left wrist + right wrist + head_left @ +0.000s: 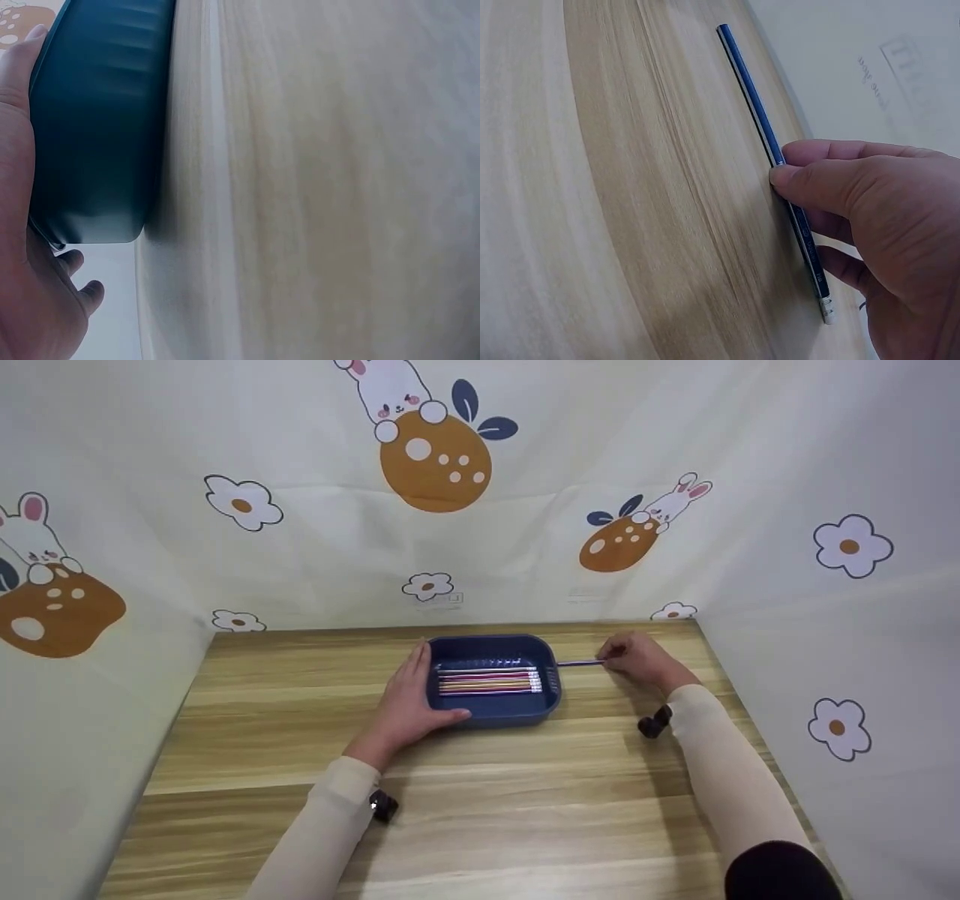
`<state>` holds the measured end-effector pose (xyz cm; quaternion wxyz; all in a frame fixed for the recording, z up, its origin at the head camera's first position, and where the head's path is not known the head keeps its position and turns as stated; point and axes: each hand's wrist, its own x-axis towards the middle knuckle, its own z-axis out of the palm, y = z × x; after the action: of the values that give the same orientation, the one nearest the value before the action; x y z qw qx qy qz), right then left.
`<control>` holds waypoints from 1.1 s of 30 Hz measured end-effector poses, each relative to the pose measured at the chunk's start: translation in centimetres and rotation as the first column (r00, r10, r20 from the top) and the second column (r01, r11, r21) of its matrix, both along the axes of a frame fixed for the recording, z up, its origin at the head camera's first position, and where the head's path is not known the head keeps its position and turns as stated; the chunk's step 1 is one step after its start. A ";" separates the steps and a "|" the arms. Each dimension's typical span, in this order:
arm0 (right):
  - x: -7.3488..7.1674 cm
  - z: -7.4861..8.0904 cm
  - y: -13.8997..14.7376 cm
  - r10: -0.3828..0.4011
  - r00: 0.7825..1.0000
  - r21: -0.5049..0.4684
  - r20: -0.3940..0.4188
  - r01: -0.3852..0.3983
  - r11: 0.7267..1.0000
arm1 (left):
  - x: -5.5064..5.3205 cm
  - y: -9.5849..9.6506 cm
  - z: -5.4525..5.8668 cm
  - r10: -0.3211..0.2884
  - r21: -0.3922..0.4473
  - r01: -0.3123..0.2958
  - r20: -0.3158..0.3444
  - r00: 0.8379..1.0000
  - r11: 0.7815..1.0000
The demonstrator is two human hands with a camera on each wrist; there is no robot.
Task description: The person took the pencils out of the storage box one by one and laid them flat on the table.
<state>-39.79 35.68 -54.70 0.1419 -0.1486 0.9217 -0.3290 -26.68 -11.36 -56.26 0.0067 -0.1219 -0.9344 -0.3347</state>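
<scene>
A dark blue rectangular tray (pixel 493 720) stands on the wooden table. Several striped pencils (pixel 484 682) lie side by side inside it, white eraser ends toward the right. My left hand (pixel 409 697) rests against the tray's left end, fingers laid along that side and thumb stretched over the front rim. The left wrist view shows the tray's outer wall (pixel 101 135) beside the hand. To the right of the tray, my right hand (pixel 637 658) pinches a dark blue pencil (pixel 751 101) between thumb and fingers. Its white eraser end points back beneath the hand.
The wood-grain table (pixel 510 810) meets a pale printed curtain (pixel 315 555) at the back and sides. A small black camera (pixel 384 806) sits on the left wrist, and another black camera (pixel 655 722) on the right. A dark rounded shape (pixel 780 874) overlaps the right forearm.
</scene>
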 end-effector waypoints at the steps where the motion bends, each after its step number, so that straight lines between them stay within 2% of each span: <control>1: 0.1 -0.1 0.0 0.001 1.000 -0.014 -0.002 -0.001 1.000 | 0.0 0.0 0.0 0.002 0.002 -0.002 0.002 1.000 1.000; 7: 0.3 -0.7 0.2 -0.027 0.999 -0.072 -0.033 0.025 0.997 | 0.0 0.0 0.0 0.002 0.022 -0.003 0.008 1.000 1.000; 14: 0.9 -0.5 -0.3 -0.125 0.992 -0.155 0.030 0.128 0.980 | 0.0 0.1 0.1 0.009 0.016 -0.009 0.000 1.000 1.000; 19: 1.6 0.0 -1.2 -0.155 0.988 -0.150 -0.010 0.152 0.977 | 0.1 0.1 0.1 0.010 0.023 -0.010 -0.010 1.000 1.000; 27: 2.5 0.9 -3.7 -0.135 0.983 -0.210 -0.126 0.106 0.972 | 0.2 0.1 0.2 0.009 0.039 -0.009 -0.001 1.000 0.999; 30: 3.0 1.3 -4.7 -0.141 0.978 -0.248 -0.152 0.100 0.963 | 0.1 0.1 0.1 0.007 0.040 -0.007 0.002 1.000 0.999; 33: 3.6 1.9 -5.9 -0.123 0.972 -0.316 -0.200 0.055 0.947 | 0.1 0.1 0.0 0.008 0.034 -0.008 -0.002 1.000 0.999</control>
<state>-36.22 29.77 -52.85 0.0006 -0.1620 0.8747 -0.4569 -26.59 -11.30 -56.30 0.0109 -0.1182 -0.9291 -0.3502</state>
